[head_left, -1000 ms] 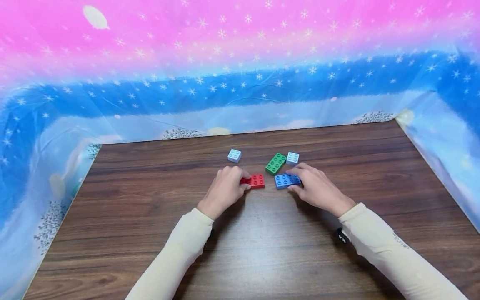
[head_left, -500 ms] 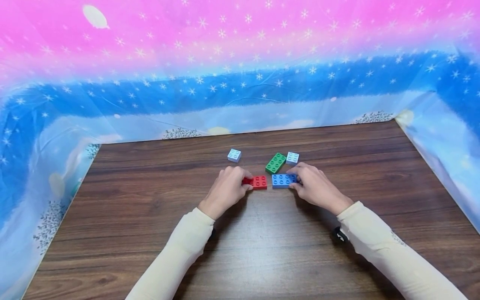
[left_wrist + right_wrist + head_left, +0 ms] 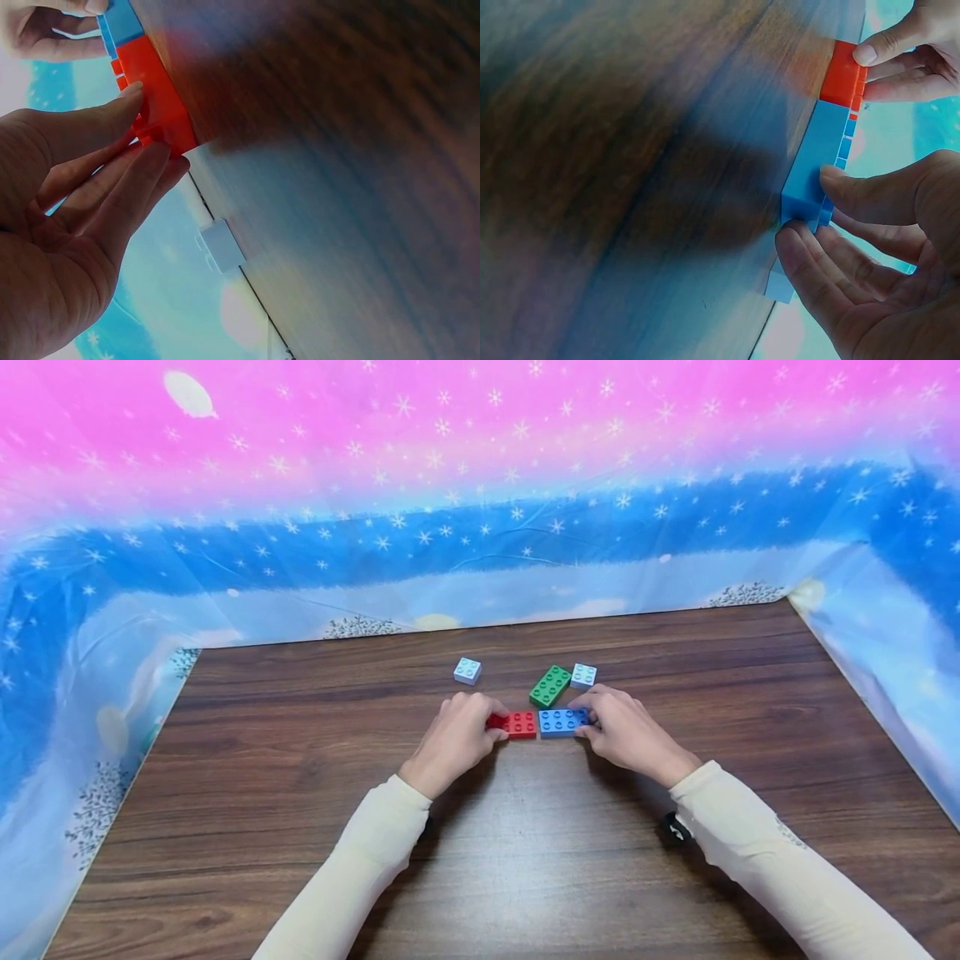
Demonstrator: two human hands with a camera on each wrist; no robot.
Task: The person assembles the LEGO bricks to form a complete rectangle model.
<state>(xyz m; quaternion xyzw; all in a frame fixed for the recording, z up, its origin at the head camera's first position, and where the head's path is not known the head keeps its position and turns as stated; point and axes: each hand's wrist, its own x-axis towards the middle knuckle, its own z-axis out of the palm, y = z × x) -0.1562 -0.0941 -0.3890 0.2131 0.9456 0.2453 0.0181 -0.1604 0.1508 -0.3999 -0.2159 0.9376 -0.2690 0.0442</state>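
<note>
Blue brick point(image 3: 557, 722) is shifting leftward, narrowing its gap to the red brick point(image 3: 523, 724); right hand point(image 3: 628, 735) is pinching blue, left hand point(image 3: 454, 739) red; both are resting on the tabletop point(image 3: 247, 777), seemingly nearing end-to-end alignment.

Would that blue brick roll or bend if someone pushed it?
The blue brick probably won't roll: its sides are flat and straight. It looks like moulded plastic, so likely stiff. Pushed left, it may shove the red brick lined up at its end.
</note>
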